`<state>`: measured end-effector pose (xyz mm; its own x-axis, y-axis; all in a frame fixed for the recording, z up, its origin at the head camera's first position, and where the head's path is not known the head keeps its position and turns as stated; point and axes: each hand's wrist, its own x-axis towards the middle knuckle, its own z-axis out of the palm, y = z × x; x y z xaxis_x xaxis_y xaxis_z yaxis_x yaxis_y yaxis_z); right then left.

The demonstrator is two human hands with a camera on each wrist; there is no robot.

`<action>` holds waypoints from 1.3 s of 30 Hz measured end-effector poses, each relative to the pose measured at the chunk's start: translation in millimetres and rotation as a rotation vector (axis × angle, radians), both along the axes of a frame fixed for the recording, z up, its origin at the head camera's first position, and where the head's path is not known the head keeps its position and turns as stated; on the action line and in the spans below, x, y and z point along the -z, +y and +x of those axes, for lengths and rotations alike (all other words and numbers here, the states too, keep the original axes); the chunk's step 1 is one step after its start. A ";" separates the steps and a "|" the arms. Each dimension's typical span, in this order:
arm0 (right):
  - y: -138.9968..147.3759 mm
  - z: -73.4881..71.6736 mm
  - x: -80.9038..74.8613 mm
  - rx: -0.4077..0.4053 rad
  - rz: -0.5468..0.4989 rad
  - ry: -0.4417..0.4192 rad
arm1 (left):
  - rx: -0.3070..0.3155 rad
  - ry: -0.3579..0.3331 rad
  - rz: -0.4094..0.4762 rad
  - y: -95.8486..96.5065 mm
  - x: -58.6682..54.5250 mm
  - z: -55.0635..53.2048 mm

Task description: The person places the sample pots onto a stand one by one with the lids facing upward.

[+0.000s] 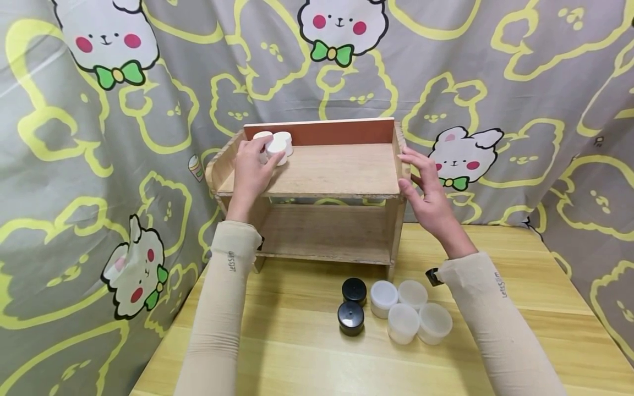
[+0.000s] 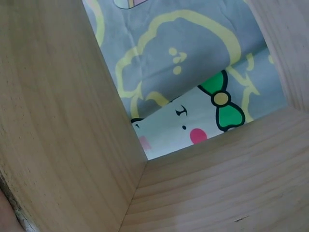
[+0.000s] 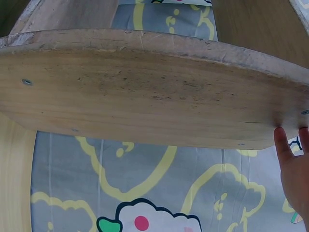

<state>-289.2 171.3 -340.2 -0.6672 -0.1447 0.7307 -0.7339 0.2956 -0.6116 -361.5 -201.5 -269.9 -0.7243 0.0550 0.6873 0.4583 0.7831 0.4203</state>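
My left hand (image 1: 251,169) is over the left end of the small wooden shelf's (image 1: 342,170) top board. Its thumb and fingers pinch a white round jar (image 1: 277,146) that stands upright there, beside more white jars (image 1: 283,136) partly hidden by the hand and each other. In the left wrist view, only a sliver of that hand shows at the lower left corner. My right hand (image 1: 430,195) rests against the shelf's right side panel (image 3: 154,96), with thumb and fingertips touching its edge and outer face. The right wrist view shows two fingers (image 3: 285,145) against the panel.
Two black round jars (image 1: 351,318) stand on the wooden table (image 1: 297,352) before the shelf. Several translucent white-lidded jars (image 1: 403,323) are grouped right of them, near the right forearm. A patterned curtain (image 1: 198,66) hangs behind and along the sides.
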 end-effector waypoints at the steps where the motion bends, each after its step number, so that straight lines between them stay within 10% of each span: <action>1: -0.3 -0.2 0.1 0.000 -0.002 0.001 | -0.002 -0.004 -0.002 -0.1 0.2 0.0; 39: 0.4 -0.5 1.2 -0.007 -0.025 -0.014 | -0.037 0.065 -0.027 4.3 3.2 -0.4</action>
